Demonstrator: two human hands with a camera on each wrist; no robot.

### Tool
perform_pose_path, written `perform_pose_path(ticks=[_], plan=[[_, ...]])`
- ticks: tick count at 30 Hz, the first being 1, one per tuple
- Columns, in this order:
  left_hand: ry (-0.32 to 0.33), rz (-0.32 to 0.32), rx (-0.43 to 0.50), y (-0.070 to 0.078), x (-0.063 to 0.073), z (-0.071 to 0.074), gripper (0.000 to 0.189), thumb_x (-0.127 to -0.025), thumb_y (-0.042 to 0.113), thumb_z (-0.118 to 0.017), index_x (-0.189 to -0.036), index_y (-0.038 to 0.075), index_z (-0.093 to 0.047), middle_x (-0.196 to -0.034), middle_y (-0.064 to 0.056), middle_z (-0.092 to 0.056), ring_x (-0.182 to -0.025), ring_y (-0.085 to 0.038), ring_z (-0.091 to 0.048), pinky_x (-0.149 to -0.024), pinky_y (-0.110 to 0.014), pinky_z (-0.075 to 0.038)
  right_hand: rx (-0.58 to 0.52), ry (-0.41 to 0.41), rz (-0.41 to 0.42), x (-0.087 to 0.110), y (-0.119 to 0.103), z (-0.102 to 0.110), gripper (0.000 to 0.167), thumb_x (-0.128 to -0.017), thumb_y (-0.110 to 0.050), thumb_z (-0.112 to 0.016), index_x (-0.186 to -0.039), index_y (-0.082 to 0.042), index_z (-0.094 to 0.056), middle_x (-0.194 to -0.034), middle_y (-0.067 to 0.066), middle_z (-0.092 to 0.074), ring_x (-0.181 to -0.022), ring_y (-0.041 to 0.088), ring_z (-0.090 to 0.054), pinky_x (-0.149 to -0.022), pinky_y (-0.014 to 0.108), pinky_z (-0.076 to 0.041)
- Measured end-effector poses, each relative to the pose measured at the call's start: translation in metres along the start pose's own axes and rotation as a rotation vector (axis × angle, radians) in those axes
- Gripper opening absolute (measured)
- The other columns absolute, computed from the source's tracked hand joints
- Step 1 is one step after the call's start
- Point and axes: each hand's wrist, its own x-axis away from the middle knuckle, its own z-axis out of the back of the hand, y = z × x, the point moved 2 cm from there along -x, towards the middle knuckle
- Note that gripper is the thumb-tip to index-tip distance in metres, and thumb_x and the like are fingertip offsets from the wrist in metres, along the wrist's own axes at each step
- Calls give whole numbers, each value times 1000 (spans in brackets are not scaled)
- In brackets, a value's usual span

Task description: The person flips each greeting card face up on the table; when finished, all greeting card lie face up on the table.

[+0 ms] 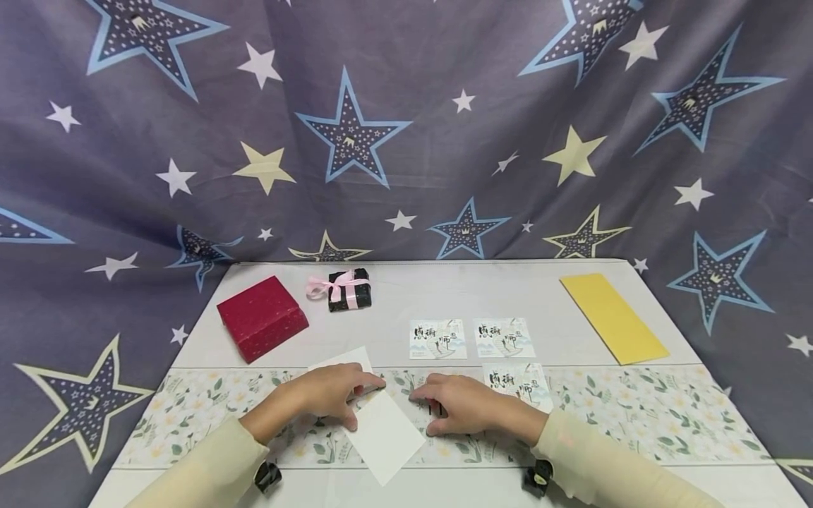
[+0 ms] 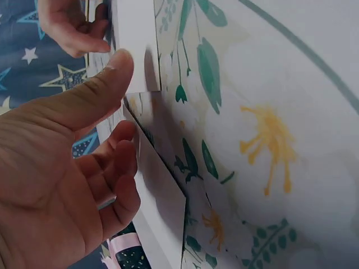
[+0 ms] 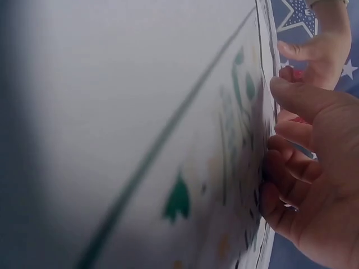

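Observation:
My left hand [image 1: 332, 392] is over two blank white cards, its thumb held apart from loosely bent fingers. One white card [image 1: 389, 441] lies slanted below its thumb; the other white card [image 1: 358, 358] is partly covered by its fingers. In the left wrist view no card shows between thumb and fingers of that hand [image 2: 61, 162]. To the right, my right hand [image 1: 466, 403] is low over the flowered strip, fingers loosely bent. Dark strokes show between its thumb and fingers; what they belong to is mostly hidden. Beside that wrist lies a printed card [image 1: 517, 384] with black calligraphy.
Two more calligraphy cards, a left one [image 1: 437, 339] and a right one [image 1: 504, 338], lie behind. A dark red box [image 1: 262, 317] and a black package with pink ribbon [image 1: 349, 291] stand back left. A yellow envelope-like piece [image 1: 612, 317] lies right. Starry cloth [image 1: 394, 204] hangs behind.

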Motion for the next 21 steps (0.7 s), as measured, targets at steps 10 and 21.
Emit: perform_pose_path(ticks=[10, 21], plan=[[21, -33, -97, 2, 0, -3, 87, -69, 33, -91, -148, 34, -53, -91, 12, -52, -70, -5, -44, -62, -25, -40, 61, -6, 31, 1, -10, -8, 56, -86, -38, -81, -137, -23, -64, -105, -9, -58, -70, -2, -41, -62, 14, -40], [36, -65, -173, 5, -4, -2, 85, -68, 32, -93, -144, 34, -57, -88, 12, -51, -68, -5, -44, -62, -25, -39, 51, -3, 51, -2, -14, -12, 50, -87, -33, -80, -134, -22, -68, -98, -10, -56, -68, -3, -37, -60, 12, -34]])
